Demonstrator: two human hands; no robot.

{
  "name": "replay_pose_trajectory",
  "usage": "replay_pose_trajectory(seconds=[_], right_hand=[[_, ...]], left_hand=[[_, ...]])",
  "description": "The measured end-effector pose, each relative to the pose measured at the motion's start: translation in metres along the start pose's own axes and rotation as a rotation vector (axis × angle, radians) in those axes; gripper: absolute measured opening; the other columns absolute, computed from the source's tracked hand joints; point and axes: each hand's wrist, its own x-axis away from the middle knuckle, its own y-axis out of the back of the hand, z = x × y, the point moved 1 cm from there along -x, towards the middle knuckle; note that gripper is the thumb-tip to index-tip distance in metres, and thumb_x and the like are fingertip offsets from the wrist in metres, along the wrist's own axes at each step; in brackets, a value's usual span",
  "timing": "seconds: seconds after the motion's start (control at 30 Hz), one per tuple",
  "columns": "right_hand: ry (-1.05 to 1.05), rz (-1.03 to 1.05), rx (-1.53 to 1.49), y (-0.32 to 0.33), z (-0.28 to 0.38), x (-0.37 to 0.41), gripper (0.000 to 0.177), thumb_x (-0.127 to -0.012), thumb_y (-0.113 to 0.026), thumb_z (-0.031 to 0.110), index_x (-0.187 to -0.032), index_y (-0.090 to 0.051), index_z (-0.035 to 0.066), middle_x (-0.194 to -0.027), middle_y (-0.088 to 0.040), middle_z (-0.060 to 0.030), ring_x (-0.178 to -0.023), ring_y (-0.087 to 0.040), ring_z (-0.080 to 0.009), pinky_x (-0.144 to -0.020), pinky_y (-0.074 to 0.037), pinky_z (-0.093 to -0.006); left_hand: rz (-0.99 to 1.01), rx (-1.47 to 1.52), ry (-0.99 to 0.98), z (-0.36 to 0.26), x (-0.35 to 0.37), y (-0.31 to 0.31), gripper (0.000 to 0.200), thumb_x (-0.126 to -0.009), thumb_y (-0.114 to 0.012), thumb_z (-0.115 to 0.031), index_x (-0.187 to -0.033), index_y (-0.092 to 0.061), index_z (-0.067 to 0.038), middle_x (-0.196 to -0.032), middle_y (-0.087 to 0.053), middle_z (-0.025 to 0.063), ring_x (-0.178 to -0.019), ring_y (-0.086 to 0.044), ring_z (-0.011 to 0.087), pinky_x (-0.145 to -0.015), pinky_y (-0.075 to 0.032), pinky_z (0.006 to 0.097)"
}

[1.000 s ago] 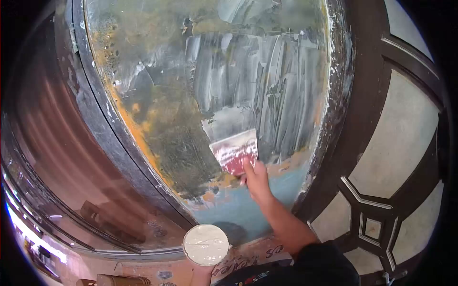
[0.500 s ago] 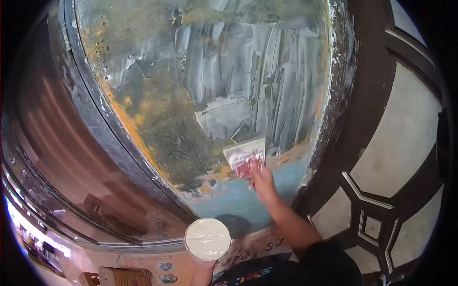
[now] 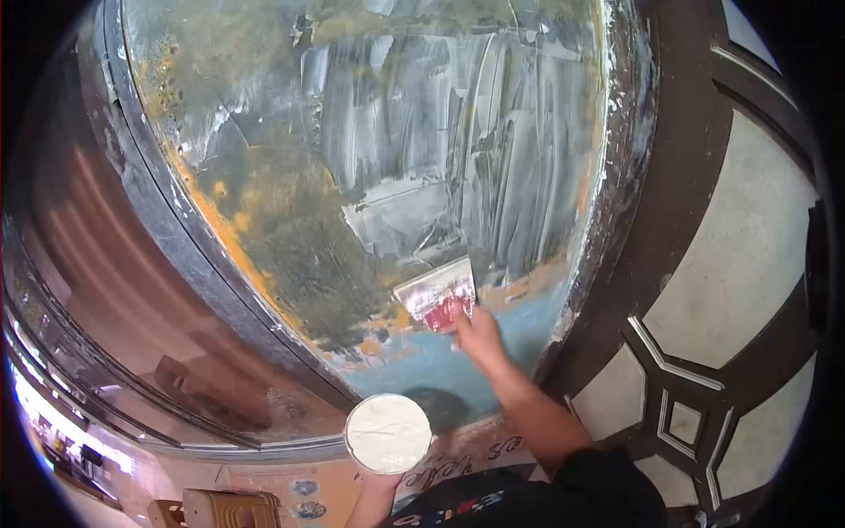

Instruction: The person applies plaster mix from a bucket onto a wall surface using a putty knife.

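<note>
In my right hand (image 3: 476, 333) is a wide putty knife (image 3: 437, 295) with a red handle end and a white-smeared blade. Its edge lies against the wall (image 3: 299, 238), at the lower end of a streaky patch of wet white putty (image 3: 422, 114). My left hand (image 3: 379, 480) holds a round tub (image 3: 388, 434) from below; white putty fills it almost to the rim. Most of the left fingers are hidden under the tub. Below the putty patch, a light blue strip (image 3: 422, 356) of old paint shows.
A dark wooden door with pale panels (image 3: 735, 255) stands at the right. Dark trim (image 3: 202, 255) edges the wall on the left, beside a reddish-brown glossy surface (image 3: 132, 255). Brown plastic chairs (image 3: 231, 509) are at the lower left.
The putty knife and my right hand have shifted slightly left, and the blade has tilted. The tub in my left hand appears a little higher and further right.
</note>
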Motion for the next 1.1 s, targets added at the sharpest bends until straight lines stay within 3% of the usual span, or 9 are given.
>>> replay_pose_trajectory(seconds=[0.23, 0.4, 0.43, 0.5, 0.67, 0.8, 0.9, 1.03, 1.1], right_hand=[[-0.193, 0.29, 0.144, 0.028, -0.079, 0.046, 0.03, -0.106, -0.053, 0.029, -0.11, -0.064, 0.001, -0.088, -0.071, -0.0085, -0.061, -0.064, -0.013, -0.048, -0.047, -0.0281], [-0.217, 0.344, -0.005, 0.052, -0.05, 0.044, 0.03, -0.104, -0.055, 0.023, -0.123, -0.06, 0.0, -0.106, -0.071, -0.0047, -0.078, -0.067, -0.0111, -0.067, -0.052, -0.0275], [-0.224, 0.344, -0.004, 0.056, -0.043, 0.042, 0.03, -0.104, -0.055, 0.023, -0.123, -0.06, 0.0, -0.106, -0.071, -0.0047, -0.078, -0.067, -0.0111, -0.067, -0.052, -0.0275], [-0.09, 0.368, 0.054, 0.062, -0.03, 0.038, 0.031, -0.102, -0.055, 0.017, -0.129, -0.058, 0.001, -0.111, -0.069, -0.0044, -0.082, -0.066, -0.0104, -0.068, -0.052, -0.0273], [0.047, 0.499, 0.454, 0.083, 0.008, 0.036, 0.05, -0.089, -0.042, -0.006, -0.135, -0.058, 0.003, -0.122, -0.063, -0.0171, -0.111, -0.062, -0.0252, -0.096, -0.048, -0.034], [0.271, 0.67, 0.628, 0.09, 0.0, 0.037, 0.049, -0.09, -0.045, 0.0, -0.136, -0.059, 0.005, -0.119, -0.063, -0.0207, -0.108, -0.061, -0.0308, -0.097, -0.046, -0.035], [0.07, 0.679, 0.625, 0.089, 0.008, 0.035, 0.038, -0.095, -0.053, 0.012, -0.131, -0.062, 0.002, -0.128, -0.064, -0.0209, -0.115, -0.062, -0.0355, -0.1, -0.047, -0.0372], [0.035, 0.468, 0.479, 0.084, 0.028, 0.031, 0.04, -0.087, -0.059, -0.004, -0.126, -0.065, 0.004, -0.095, -0.068, -0.0084, -0.093, -0.062, -0.0129, -0.081, -0.052, -0.0296], [0.001, 0.494, 0.378, 0.084, 0.03, 0.022, 0.048, -0.088, -0.06, -0.007, -0.135, -0.059, 0.004, -0.107, -0.065, -0.0072, -0.097, -0.061, -0.0116, -0.082, -0.053, -0.0276]], left_hand=[[0.062, 0.061, 0.049, -0.002, 0.007, 0.003, 0.076, -0.095, -0.038, -0.067, -0.149, -0.046, -0.014, -0.154, -0.044, 0.0141, -0.14, -0.042, 0.0411, -0.115, -0.032, 0.0631], [-0.011, -0.142, -0.035, 0.005, 0.002, 0.005, 0.073, -0.097, -0.039, -0.065, -0.15, -0.042, -0.014, -0.154, -0.044, 0.0144, -0.139, -0.042, 0.0435, -0.109, -0.029, 0.0758], [-0.039, 0.371, 0.138, 0.002, -0.006, 0.008, 0.072, -0.098, -0.038, -0.063, -0.15, -0.041, -0.014, -0.154, -0.043, 0.0154, -0.139, -0.042, 0.0439, -0.109, -0.029, 0.0765], [0.007, 0.162, 0.079, 0.006, -0.005, -0.006, 0.071, -0.098, -0.037, -0.062, -0.15, -0.041, -0.014, -0.155, -0.042, 0.0152, -0.138, -0.043, 0.044, -0.109, -0.028, 0.0766], [0.099, 0.189, 0.133, 0.011, -0.012, -0.019, 0.072, -0.098, -0.038, -0.063, -0.152, -0.039, -0.015, -0.155, -0.041, 0.0162, -0.142, -0.039, 0.043, -0.111, -0.027, 0.0743], [0.219, 0.133, 0.152, 0.015, -0.008, -0.043, 0.075, -0.098, -0.037, -0.062, -0.152, -0.037, -0.009, -0.154, -0.04, 0.0228, -0.14, -0.04, 0.0465, -0.114, -0.032, 0.0671], [0.153, -0.031, 0.057, 0.017, -0.008, -0.042, 0.079, -0.096, -0.037, -0.064, -0.151, -0.04, -0.007, -0.153, -0.041, 0.0239, -0.137, -0.044, 0.0477, -0.112, -0.03, 0.0713], [0.066, 0.031, 0.076, 0.016, -0.005, -0.032, 0.077, -0.096, -0.037, -0.065, -0.152, -0.039, -0.014, -0.155, -0.041, 0.0179, -0.139, -0.042, 0.0455, -0.113, -0.03, 0.0707], [0.054, -0.008, 0.069, 0.015, -0.005, -0.025, 0.076, -0.095, -0.038, -0.066, -0.152, -0.04, -0.015, -0.155, -0.041, 0.0165, -0.139, -0.042, 0.045, -0.112, -0.03, 0.0714]])
